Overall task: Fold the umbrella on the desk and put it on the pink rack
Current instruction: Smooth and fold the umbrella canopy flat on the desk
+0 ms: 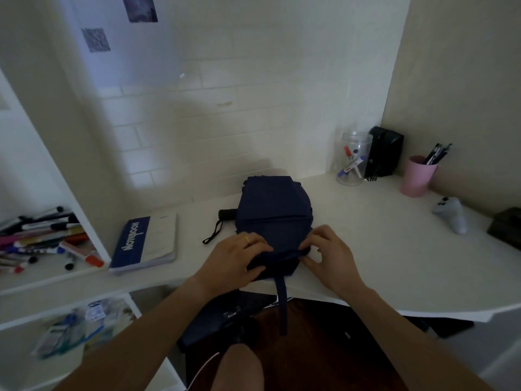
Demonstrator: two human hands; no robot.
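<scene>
A navy blue collapsed umbrella [275,213] lies flat on the white desk [380,244], its fabric spread in broad pleats. Its black handle [227,214] with a wrist loop sticks out to the left. My left hand [235,256] presses and grips the near edge of the fabric, a ring on one finger. My right hand [328,249] pinches the same rolled near edge from the right. The umbrella's closing strap [282,300] hangs down over the desk's front edge. No pink rack is in view.
A blue notebook [146,242] lies left of the umbrella. A shelf at left holds several markers [42,238]. At the back right stand a clear jar with pens [353,159], a black box [384,150], a pink cup of pens [418,176] and a white controller [451,214].
</scene>
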